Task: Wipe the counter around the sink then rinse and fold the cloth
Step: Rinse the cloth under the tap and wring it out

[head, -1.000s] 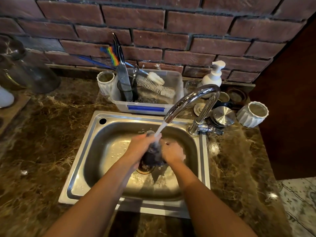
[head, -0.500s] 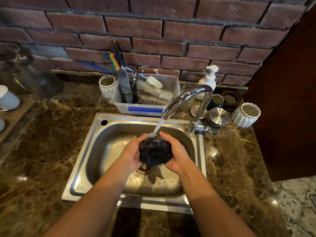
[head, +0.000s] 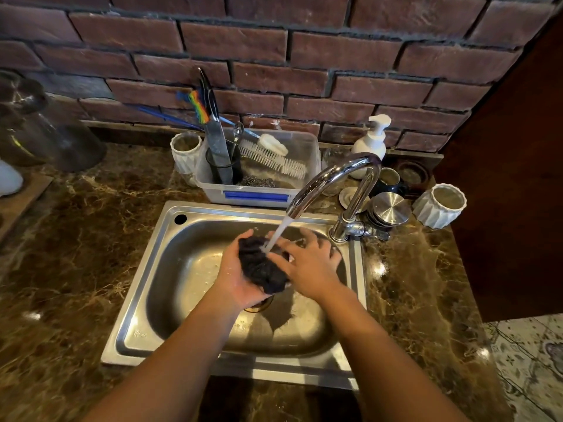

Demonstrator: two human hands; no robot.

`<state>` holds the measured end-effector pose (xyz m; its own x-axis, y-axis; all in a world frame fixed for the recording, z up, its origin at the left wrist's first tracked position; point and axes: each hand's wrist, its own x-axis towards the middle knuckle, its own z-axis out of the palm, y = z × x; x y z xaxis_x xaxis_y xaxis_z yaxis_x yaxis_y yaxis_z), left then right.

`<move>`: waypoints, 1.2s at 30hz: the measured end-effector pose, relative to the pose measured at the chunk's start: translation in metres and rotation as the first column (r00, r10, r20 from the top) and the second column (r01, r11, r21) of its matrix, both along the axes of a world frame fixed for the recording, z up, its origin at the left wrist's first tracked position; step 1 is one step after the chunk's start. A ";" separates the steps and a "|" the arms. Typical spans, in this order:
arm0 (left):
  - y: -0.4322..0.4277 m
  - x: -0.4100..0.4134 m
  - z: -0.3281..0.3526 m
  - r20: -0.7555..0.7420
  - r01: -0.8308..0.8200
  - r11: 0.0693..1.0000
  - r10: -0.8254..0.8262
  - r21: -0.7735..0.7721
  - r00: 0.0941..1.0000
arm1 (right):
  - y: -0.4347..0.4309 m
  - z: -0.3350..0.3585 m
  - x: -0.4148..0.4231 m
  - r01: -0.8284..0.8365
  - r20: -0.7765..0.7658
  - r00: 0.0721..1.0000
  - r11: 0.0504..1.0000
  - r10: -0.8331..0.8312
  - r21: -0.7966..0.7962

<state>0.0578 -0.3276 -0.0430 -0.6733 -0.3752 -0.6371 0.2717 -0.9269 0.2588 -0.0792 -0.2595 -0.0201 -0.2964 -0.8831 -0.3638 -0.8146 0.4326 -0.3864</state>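
A dark, wet, bunched-up cloth [head: 262,268] is over the steel sink [head: 170,263], under the running stream from the chrome tap [head: 332,178]. My left hand [head: 236,274] cups the cloth from below and the left, fingers curled round it. My right hand [head: 307,263] lies against the cloth's right side with its fingers spread and fairly straight, pointing toward the tap base. Water hits the top of the cloth between the two hands. The brown marble counter [head: 76,254] surrounds the sink.
Behind the sink stands a clear plastic bin [head: 259,190] with a knife, brushes and a scourer. A white soap pump [head: 370,141], white ribbed cups [head: 438,205] [head: 185,152], steel lids and small jars crowd the back right. A glass jar [head: 39,132] sits far left.
The cloth went from being squeezed between both hands to lying in my left hand. My right hand has opened and slid over to its right side. The view shifted slightly.
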 end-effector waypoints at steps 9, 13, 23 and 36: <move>-0.001 -0.015 -0.026 -0.031 -0.082 0.987 0.087 0.135 0.996 | 0.032 0.016 -0.053 0.485 0.764 0.536 0.872 -0.360 0.070; 0.000 -0.016 -0.028 -0.061 -0.121 0.984 0.130 0.133 0.990 | 0.041 0.065 -0.063 0.524 0.992 0.046 0.848 -0.120 0.078; 0.001 -0.023 -0.014 -0.020 -0.181 0.968 0.187 0.173 0.982 | 0.060 -0.011 -0.063 0.641 0.433 0.737 0.741 -0.519 -0.201; 0.013 -0.033 0.010 -0.057 -0.221 0.969 0.228 0.112 0.972 | 0.058 -0.006 -0.118 0.844 0.488 0.478 0.536 -0.730 -0.026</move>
